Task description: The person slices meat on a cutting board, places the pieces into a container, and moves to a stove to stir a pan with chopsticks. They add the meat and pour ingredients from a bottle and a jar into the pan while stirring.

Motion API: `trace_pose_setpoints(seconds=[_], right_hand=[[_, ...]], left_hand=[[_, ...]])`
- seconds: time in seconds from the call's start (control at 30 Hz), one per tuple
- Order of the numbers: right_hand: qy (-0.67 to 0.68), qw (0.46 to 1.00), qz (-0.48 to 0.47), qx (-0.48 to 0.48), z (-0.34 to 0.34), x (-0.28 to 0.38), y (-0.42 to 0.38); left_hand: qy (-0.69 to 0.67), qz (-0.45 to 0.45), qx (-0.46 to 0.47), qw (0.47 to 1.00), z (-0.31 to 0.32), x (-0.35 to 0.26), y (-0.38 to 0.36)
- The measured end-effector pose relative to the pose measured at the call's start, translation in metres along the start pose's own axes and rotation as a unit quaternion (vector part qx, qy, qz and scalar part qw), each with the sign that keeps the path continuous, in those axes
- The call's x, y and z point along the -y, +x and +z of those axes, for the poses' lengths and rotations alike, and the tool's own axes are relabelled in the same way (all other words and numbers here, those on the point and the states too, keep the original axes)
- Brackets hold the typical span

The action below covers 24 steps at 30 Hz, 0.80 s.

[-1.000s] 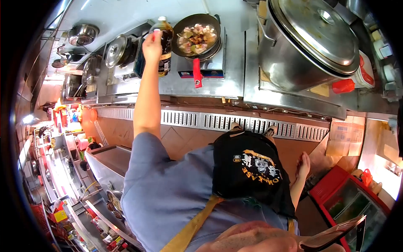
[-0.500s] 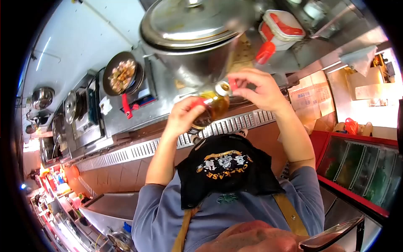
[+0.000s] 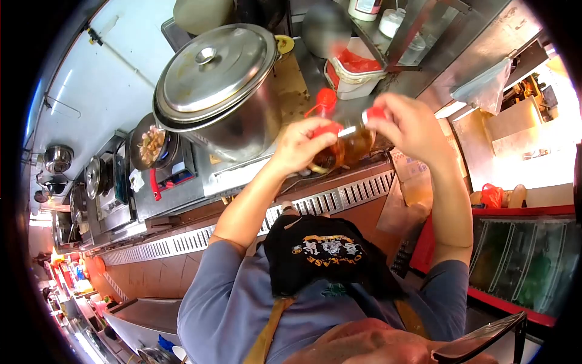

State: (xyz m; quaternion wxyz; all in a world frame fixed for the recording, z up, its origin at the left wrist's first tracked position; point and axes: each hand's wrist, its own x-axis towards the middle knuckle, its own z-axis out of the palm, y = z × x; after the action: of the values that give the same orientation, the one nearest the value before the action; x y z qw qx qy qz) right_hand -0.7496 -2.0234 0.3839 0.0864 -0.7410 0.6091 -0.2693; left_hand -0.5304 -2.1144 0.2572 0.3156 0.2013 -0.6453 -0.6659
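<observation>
Just in front of the counter, my left hand point(image 3: 305, 145) is wrapped round a bottle point(image 3: 359, 145) of amber-brown liquid, which lies tilted with its neck toward the right. The fingers of my right hand point(image 3: 407, 126) pinch a red cap point(image 3: 373, 115) at the bottle's mouth. Whether the cap sits fully on the neck is hard to tell. Part of the bottle's body is hidden behind my left fingers. Behind it on the counter shows the red top point(image 3: 326, 97) of another container, close to my left hand.
A large lidded stockpot point(image 3: 236, 115) stands on the counter to the left. Beyond it, a frying pan point(image 3: 136, 153) with chopped food sits on a burner. A white tub point(image 3: 357, 85) with something red inside stands at the back right. A red-framed glass-front cabinet point(image 3: 515, 261) is at right.
My view has turned, and both hands with the bottle appear further right. The bottle's mouth was uncovered before, with the red cap held apart from it; now the cap is at the mouth.
</observation>
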Motion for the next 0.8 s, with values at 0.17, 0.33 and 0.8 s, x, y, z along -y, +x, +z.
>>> trace_pose_setpoints(seconds=[0.17,0.33,0.8], right_hand=[[-0.011,0.975,0.043,-0.217,0.010,-0.019,0.056],[0.175,0.939,0.119,-0.271,0.024,-0.042,-0.001],[0.296,0.683,0.577,-0.336,0.177,-0.156,-0.382]], left_hand=[[0.107,0.146,-0.229,0.956,0.018,-0.016,0.085],[-0.018,0.174,-0.335,0.926,-0.035,0.051,0.222],[0.163,-0.112,-0.395,0.897,-0.086,0.190,0.290]])
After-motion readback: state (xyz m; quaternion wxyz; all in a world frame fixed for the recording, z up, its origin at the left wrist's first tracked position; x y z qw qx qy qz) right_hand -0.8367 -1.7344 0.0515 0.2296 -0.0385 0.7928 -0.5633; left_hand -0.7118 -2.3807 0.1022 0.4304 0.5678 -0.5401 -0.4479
